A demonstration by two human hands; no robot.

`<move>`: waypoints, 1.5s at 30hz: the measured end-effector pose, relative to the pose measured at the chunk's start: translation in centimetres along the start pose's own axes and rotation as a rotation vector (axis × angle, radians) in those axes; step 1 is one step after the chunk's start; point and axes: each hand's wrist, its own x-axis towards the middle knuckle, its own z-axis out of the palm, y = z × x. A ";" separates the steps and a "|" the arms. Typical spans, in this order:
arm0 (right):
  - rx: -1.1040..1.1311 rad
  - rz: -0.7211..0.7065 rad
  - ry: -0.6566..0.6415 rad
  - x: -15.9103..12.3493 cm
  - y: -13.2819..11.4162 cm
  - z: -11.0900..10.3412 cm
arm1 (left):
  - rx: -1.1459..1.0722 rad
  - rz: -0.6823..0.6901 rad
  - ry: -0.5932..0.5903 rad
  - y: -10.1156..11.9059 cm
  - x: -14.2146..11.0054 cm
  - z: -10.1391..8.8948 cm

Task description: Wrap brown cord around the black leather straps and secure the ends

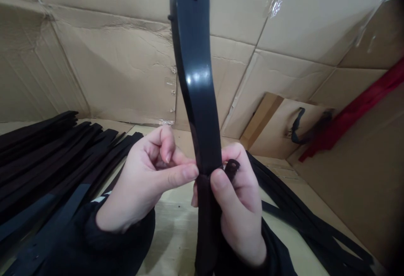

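A long, glossy black curved strip [202, 112] with a hole near its top end stands upright in front of me. A dark, matte cover that looks like a fabric sleeve [206, 225] wraps its lower part, its edge lying between my hands. At that edge, thumb and forefinger of my left hand [148, 175] pinch from the left side. My right hand [238, 204] is closed around the covered part, thumb pressed on the front at the sleeve's edge. A small dark tab [232, 168] with a hole sticks out beside the right thumb. The fingers behind the strip are partly hidden.
Many dark strips [47, 154] lie heaped on the left, some with bare glossy parts. More black strips [299, 217] lie on the pale table [170, 229] at right. Cardboard walls [120, 65] enclose the back and sides. A red strip [356, 112] hangs along the right wall.
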 end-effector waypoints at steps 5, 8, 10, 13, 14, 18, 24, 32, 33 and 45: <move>-0.072 -0.026 0.015 -0.3 0.1 -0.1 | 0.098 0.016 0.077 0.5 -0.6 0.7; -0.108 -0.033 0.018 -0.4 0.0 -0.1 | 0.179 0.048 0.121 0.7 -0.8 1.0; -0.140 -0.047 0.033 -0.5 0.0 -0.1 | 0.227 0.059 0.154 0.8 -0.9 1.1; -0.150 -0.046 0.041 -0.5 -0.1 0.0 | 0.274 0.072 0.203 0.9 -1.0 1.1; -0.140 -0.039 0.035 -0.6 -0.1 0.0 | 0.268 0.068 0.194 0.9 -1.0 1.0; -0.104 -0.010 0.002 -0.6 -0.2 0.1 | 0.178 -0.015 0.089 1.2 -1.0 0.7; -0.112 0.004 -0.013 -0.7 -0.4 0.1 | 0.151 -0.070 0.083 1.6 -0.8 0.7; -0.126 0.018 -0.005 -0.5 -0.5 0.0 | 0.153 -0.057 0.103 1.6 -0.7 0.9; -0.131 0.017 -0.003 -0.5 -0.4 0.0 | 0.158 -0.059 0.102 1.6 -0.7 0.8; -0.315 -0.105 0.020 -0.6 -0.5 -0.2 | 0.299 -0.046 0.138 2.3 -1.2 0.7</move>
